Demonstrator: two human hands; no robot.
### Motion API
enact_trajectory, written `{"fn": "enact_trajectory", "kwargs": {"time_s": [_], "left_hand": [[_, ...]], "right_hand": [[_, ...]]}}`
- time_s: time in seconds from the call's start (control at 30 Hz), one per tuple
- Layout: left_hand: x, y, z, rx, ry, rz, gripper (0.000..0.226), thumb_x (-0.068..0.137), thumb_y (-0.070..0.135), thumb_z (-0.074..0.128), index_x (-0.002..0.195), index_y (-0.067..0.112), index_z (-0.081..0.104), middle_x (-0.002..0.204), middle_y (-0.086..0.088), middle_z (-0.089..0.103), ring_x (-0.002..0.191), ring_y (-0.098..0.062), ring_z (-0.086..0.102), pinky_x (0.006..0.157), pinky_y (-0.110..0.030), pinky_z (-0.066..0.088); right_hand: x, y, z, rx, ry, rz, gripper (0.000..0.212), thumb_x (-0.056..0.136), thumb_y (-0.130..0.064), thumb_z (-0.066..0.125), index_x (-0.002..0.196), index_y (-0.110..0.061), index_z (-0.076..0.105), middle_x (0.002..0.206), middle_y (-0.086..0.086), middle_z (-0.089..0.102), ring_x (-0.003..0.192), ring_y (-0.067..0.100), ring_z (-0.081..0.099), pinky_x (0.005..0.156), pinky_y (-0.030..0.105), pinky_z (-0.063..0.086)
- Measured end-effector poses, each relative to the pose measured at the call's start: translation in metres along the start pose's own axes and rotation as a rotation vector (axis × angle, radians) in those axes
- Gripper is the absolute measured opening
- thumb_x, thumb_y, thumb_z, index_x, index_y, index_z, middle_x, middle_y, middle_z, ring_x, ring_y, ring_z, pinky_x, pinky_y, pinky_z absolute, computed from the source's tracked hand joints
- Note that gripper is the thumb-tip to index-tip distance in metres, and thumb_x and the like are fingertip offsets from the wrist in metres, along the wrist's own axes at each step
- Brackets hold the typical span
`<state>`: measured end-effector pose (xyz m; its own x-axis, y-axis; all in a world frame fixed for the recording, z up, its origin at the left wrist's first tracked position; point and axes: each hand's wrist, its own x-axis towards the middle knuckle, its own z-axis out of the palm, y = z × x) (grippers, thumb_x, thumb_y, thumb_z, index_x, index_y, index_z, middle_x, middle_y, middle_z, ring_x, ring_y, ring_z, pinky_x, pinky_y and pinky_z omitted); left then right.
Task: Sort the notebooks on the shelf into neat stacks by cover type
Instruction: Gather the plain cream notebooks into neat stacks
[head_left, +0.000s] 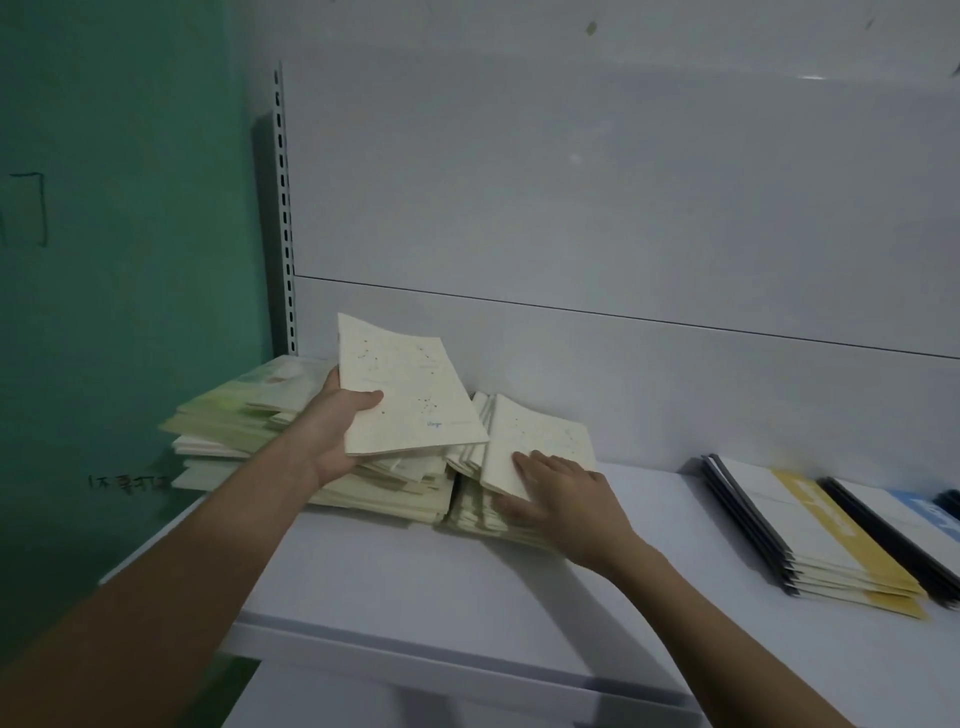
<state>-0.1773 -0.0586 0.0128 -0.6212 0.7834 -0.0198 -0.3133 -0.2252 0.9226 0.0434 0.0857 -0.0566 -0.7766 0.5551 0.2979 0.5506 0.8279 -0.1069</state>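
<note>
White metal shelf (395, 571) carries a sprawling pile of pale green and cream notebooks (228, 421) at its left end, with a neater cream stack (483, 499) just beside it. Left hand (332, 431) grips a cream constellation-print notebook (405, 384) by its near left edge, thumb on top, lifted above the pile. Right hand (561, 493) rests flat, fingers straight, on the cream stack's tilted top notebook (535, 441).

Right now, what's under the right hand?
The right hand lies flat on a cream notebook topping a cream stack on the shelf. Only the stack's edges show; lower covers are hidden.
</note>
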Motion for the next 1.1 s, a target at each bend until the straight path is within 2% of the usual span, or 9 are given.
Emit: {"fn": "enact_trajectory", "kwargs": {"time_s": [0.1, 0.2, 0.3, 0.47, 0.63, 0.73, 0.93, 1.0, 1.1], "left_hand": [[0.003, -0.002, -0.003, 0.021, 0.006, -0.024, 0.041, 0.1, -0.002, 0.041, 0.128, 0.027, 0.044, 0.118, -0.008, 0.06, 0.104, -0.035, 0.06, 0.081, -0.053, 0.053], [0.005, -0.006, 0.007, 0.032, -0.008, -0.073, 0.035, 0.102, 0.004, 0.04, 0.129, 0.026, 0.043, 0.109, -0.008, 0.062, 0.094, -0.03, 0.062, 0.06, -0.045, 0.06], [0.002, -0.011, 0.024, 0.068, -0.047, -0.093, 0.032, 0.104, 0.011, 0.039, 0.133, 0.025, 0.042, 0.11, -0.007, 0.063, 0.092, -0.027, 0.063, 0.065, -0.041, 0.055], [0.0, -0.02, 0.053, 0.075, -0.082, -0.188, 0.039, 0.097, 0.042, 0.054, 0.13, 0.023, 0.049, 0.111, -0.013, 0.068, 0.091, -0.031, 0.066, 0.075, -0.041, 0.054], [-0.005, -0.02, 0.047, 0.076, -0.078, -0.196, 0.044, 0.092, 0.015, 0.062, 0.133, 0.012, 0.05, 0.104, -0.017, 0.068, 0.077, -0.028, 0.068, 0.057, -0.034, 0.055], [-0.009, -0.019, 0.041, 0.049, -0.048, -0.193, 0.043, 0.09, 0.003, 0.053, 0.133, 0.002, 0.05, 0.102, -0.021, 0.066, 0.079, -0.03, 0.067, 0.056, -0.035, 0.055], [-0.021, -0.005, 0.026, 0.011, 0.064, -0.063, 0.035, 0.095, -0.001, 0.044, 0.127, 0.013, 0.048, 0.107, -0.014, 0.062, 0.087, -0.028, 0.061, 0.06, -0.037, 0.05], [-0.023, 0.001, 0.017, 0.0, 0.095, -0.033, 0.033, 0.096, 0.002, 0.042, 0.126, 0.014, 0.047, 0.107, -0.013, 0.061, 0.087, -0.027, 0.06, 0.059, -0.038, 0.051], [-0.026, 0.006, 0.007, -0.044, 0.125, -0.028, 0.03, 0.096, 0.003, 0.041, 0.125, 0.012, 0.047, 0.104, -0.014, 0.062, 0.086, -0.027, 0.061, 0.061, -0.04, 0.054]], "right_hand": [[-0.007, 0.0, -0.017, 0.137, -0.014, 0.029, 0.047, 0.097, -0.062, 0.026, 0.123, -0.031, 0.05, 0.111, -0.009, 0.06, 0.103, 0.019, 0.055, 0.084, 0.037, 0.042], [0.001, -0.002, -0.032, 0.634, 0.232, 0.18, 0.039, 0.101, -0.056, 0.023, 0.11, -0.037, 0.057, 0.101, -0.012, 0.064, 0.096, 0.017, 0.058, 0.08, 0.033, 0.043], [0.008, -0.017, -0.041, 0.699, 0.432, 0.184, 0.047, 0.102, -0.051, 0.024, 0.141, -0.037, 0.046, 0.138, -0.018, 0.052, 0.124, 0.002, 0.046, 0.102, 0.027, 0.038], [0.005, -0.049, -0.035, 0.561, 0.286, -0.109, 0.046, 0.102, -0.051, 0.028, 0.145, -0.04, 0.04, 0.146, -0.021, 0.044, 0.132, -0.001, 0.041, 0.102, 0.012, 0.031], [0.003, -0.056, -0.026, 0.36, 0.173, -0.24, 0.047, 0.101, -0.052, 0.025, 0.148, -0.046, 0.028, 0.152, -0.014, 0.037, 0.137, 0.01, 0.038, 0.107, 0.031, 0.038], [0.002, -0.056, -0.032, 0.343, 0.105, -0.287, 0.045, 0.103, -0.05, 0.025, 0.147, -0.046, 0.03, 0.153, -0.015, 0.036, 0.139, 0.006, 0.034, 0.111, 0.028, 0.033], [0.008, -0.033, -0.02, 0.823, 0.289, 0.192, 0.049, 0.103, -0.047, 0.02, 0.145, -0.032, 0.043, 0.147, -0.009, 0.046, 0.135, 0.009, 0.04, 0.114, 0.03, 0.029], [0.008, -0.02, -0.01, 0.706, 0.248, 0.314, 0.05, 0.104, -0.043, 0.025, 0.145, -0.022, 0.042, 0.149, -0.003, 0.045, 0.137, 0.015, 0.039, 0.111, 0.03, 0.028], [0.006, -0.019, 0.002, 0.371, 0.047, 0.217, 0.054, 0.098, -0.055, 0.03, 0.138, -0.021, 0.045, 0.142, -0.007, 0.046, 0.135, 0.022, 0.039, 0.108, 0.038, 0.031]]}}
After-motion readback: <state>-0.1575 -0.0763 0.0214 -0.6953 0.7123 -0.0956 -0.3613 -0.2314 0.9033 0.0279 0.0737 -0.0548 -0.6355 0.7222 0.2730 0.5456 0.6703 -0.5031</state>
